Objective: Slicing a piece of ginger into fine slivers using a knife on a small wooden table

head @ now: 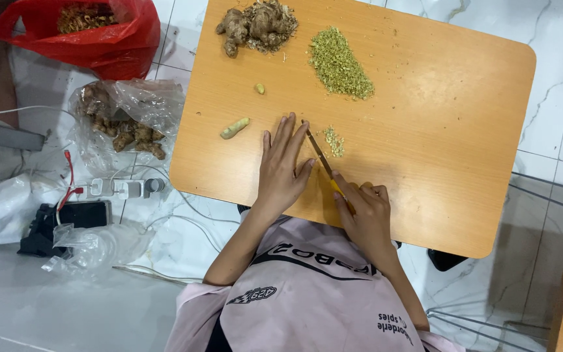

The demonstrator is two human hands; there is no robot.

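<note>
My right hand [367,210] is closed round the yellow-handled knife [324,158], its blade resting on the orange table [438,130] just beside the small heap of minced ginger [333,141]. My left hand [283,167] lies open and flat, left of the blade, holding nothing. I'd judge short, rocking chops best, fingertips kept clear of the edge.

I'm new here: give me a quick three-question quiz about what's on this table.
1. True or false: the right hand holds the knife.
2. Which lies nearer the blade: A, the small chopped heap, or B, the large chopped pile?
3. Where does the left hand rest?

Key:
1. True.
2. A.
3. Flat on the wooden table, beside the blade, fingers spread.
</note>
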